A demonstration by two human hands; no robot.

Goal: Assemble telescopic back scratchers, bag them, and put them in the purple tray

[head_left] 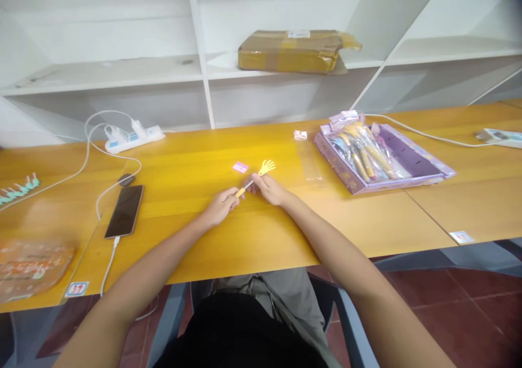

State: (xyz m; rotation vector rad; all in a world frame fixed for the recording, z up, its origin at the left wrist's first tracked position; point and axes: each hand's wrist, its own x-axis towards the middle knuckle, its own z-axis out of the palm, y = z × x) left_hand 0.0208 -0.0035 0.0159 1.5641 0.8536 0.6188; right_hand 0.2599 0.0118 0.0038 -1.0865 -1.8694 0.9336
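Note:
A small back scratcher [267, 167] with a yellow hand-shaped head, a metal rod and a yellow handle is held between both hands over the table. Closed around its handle is my left hand [222, 206]. My right hand [269, 188] pinches the rod just below the head. Beyond the hands lies a pink card [240, 167]. To their right, a clear plastic sleeve [309, 161] with a printed top lies flat on the wood.
A purple box [338, 172] with several wrapped back scratchers stands at right. At left are a phone [125, 211] on a cable, a power strip [134, 138] and an orange packet [32, 270]. A torn carton [289, 51] rests on the shelf [134, 80] above the table.

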